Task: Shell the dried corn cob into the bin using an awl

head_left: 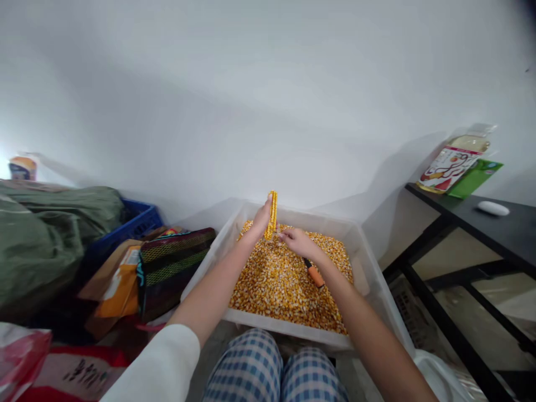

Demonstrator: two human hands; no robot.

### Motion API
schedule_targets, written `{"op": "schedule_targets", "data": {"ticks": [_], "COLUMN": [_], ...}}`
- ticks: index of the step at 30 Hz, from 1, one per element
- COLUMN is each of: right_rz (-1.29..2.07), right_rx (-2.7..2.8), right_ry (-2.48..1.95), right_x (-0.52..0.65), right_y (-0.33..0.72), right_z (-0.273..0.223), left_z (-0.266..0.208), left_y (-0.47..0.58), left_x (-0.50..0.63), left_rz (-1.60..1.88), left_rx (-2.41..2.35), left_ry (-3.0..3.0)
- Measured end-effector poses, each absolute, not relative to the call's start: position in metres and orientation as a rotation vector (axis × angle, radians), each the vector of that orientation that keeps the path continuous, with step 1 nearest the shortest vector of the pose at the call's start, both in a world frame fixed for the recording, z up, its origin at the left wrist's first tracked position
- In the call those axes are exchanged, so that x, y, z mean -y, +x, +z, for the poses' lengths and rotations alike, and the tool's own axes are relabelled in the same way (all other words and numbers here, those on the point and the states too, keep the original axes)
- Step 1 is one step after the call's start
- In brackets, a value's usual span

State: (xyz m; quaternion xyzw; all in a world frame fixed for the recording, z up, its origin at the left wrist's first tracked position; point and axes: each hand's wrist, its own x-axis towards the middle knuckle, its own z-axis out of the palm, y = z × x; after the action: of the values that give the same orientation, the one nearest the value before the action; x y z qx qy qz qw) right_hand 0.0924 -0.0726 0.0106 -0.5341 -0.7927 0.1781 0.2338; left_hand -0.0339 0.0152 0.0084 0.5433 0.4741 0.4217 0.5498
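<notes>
My left hand [262,219] is wrapped round a yellow corn cob [273,215], held upright above a clear plastic bin [288,329]. Loose corn kernels [272,285] fill much of the bin. Close to the cob's lower end is my right hand [296,241], its fingers curled together. Whatever those fingertips hold is too small to make out, and I cannot tell whether they touch the cob. Under my right forearm, a tool with an orange handle [315,276] lies on the kernels; its black end is partly hidden by the wrist.
A black shelf [502,223] at right bears a bottle [454,162], a green package [473,177] and a white oval object [493,208]. At left are a blue crate [142,220], green cloth [62,223] and a striped mesh bag [176,268]. A white wall rises behind the bin.
</notes>
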Motion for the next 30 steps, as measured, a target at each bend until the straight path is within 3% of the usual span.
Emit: {"op": "schedule_targets", "data": {"ticks": [30], "right_rz": [0.482], "right_rx": [2.106], "right_ry": [-1.569], "right_x": [0.071], "right_y": [0.081], "right_z": [-0.004], "left_z": [0.006], "left_y": [-0.035], "left_x": [-0.020], "left_rz": [1.014], "left_rx": [-1.159], "left_ry": [1.297]}}
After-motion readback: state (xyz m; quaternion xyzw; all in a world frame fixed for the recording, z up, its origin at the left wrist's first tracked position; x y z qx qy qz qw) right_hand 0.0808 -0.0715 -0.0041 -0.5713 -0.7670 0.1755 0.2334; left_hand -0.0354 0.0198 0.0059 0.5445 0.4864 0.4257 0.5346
